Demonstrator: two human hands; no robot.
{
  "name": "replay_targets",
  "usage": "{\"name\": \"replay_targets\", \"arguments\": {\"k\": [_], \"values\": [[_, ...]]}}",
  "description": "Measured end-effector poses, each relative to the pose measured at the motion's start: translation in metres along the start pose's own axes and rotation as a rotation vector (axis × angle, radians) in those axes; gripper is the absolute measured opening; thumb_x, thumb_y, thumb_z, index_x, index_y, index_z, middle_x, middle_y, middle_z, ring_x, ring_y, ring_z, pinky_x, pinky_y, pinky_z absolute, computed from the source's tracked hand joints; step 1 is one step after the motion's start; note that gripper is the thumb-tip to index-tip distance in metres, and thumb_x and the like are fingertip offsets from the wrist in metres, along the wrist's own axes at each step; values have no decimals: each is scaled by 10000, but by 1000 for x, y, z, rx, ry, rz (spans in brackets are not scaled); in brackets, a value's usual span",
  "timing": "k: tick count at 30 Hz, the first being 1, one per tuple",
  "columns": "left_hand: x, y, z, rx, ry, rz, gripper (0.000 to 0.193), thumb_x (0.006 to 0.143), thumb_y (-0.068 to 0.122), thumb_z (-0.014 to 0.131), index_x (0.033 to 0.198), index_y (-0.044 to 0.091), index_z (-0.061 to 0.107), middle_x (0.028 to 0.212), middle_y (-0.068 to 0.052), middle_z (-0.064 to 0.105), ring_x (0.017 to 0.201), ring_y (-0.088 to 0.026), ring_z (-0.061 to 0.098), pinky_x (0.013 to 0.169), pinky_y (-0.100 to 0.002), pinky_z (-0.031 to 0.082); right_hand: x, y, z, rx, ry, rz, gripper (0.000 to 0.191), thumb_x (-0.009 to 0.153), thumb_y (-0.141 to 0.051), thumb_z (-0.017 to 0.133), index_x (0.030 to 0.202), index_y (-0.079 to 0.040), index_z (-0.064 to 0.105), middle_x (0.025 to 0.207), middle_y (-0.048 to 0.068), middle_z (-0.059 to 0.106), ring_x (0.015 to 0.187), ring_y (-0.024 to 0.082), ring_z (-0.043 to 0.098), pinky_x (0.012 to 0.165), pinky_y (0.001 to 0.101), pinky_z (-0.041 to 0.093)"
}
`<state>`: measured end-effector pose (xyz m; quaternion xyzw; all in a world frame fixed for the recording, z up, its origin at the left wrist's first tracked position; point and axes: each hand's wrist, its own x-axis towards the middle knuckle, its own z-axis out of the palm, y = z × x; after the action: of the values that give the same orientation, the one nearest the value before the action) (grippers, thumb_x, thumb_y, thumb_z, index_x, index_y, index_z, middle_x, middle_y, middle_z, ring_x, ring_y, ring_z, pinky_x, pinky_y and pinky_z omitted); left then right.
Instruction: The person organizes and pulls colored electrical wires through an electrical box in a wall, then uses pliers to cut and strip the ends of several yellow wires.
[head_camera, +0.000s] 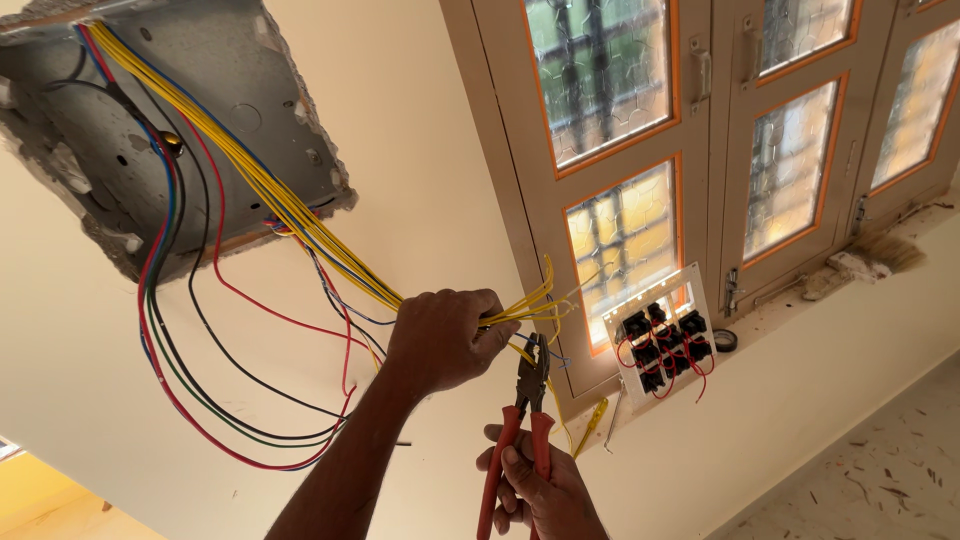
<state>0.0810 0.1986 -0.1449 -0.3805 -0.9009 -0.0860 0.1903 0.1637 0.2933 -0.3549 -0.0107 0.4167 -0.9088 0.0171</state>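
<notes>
1. My right hand (540, 490): closed around the red handles of the pliers (520, 420), jaws up at the wire ends.
2. My left hand (445, 335): fist gripping the bundle of yellow wires (300, 215).
3. Switch plate (662, 340): leaning on the window sill.
4. Wall box (150, 130): source of the wires, upper left.

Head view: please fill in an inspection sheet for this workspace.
Surface: cream wall with rough cutout holding grey metal box.
Job's things: yellow wire bundle; red-handled pliers, jaws at wire ends.
Clutter: switch plate, tape roll, brush on sill.
Grippers: left hand grips the yellow wires; right hand holds pliers.
Cables: red, black, green, blue loops hang loose.
Surroundings: window, patterned glass.
</notes>
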Motion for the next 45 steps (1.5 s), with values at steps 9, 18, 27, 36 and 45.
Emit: {"name": "replay_targets", "arguments": {"k": [9, 18, 27, 36, 45], "values": [[7, 5, 10, -9, 133, -72, 350, 900, 490, 687, 895, 147, 757, 642, -53, 695, 602, -287, 668, 583, -467, 482, -33, 6, 20, -227, -9, 114, 488, 995, -267, 523, 1391, 18, 503, 1183, 143, 670, 842, 194, 707, 770, 397, 681], [15, -4, 22, -2, 143, -67, 372, 931, 503, 681, 895, 144, 768, 599, -42, 668, 564, -262, 634, 563, -459, 451, -62, 53, 30, -265, -199, 271, 500, 1019, -355, 534, 1352, 16, 494, 1150, 130, 623, 977, 194, 713, 828, 389, 643], [10, -18, 33, 71, 201, -32, 359, 922, 480, 701, 847, 134, 759, 577, -31, 639, 540, -252, 605, 536, -440, 436, -67, 66, 34, -320, -231, 410, 513, 1017, -412, 544, 1340, -15, 525, 1040, 83, 595, 945, 184, 710, 846, 368, 637], [9, -18, 22, -27, 87, -19, 335, 956, 454, 683, 872, 137, 751, 546, -81, 597, 527, -254, 567, 548, -428, 417, -50, 58, 18, -298, -57, 415, 540, 997, -394, 542, 1350, 14, 541, 1063, 76, 598, 939, 203, 726, 825, 407, 640], [2, -32, 24, -231, 122, 75, 200, 911, 355, 729, 994, 196, 816, 682, -22, 728, 571, -213, 572, 674, -360, 468, -30, 68, -4, -234, -54, 334, 684, 958, -423, 582, 1484, -3, 462, 1143, 159, 634, 925, 241, 764, 882, 403, 617]]}}
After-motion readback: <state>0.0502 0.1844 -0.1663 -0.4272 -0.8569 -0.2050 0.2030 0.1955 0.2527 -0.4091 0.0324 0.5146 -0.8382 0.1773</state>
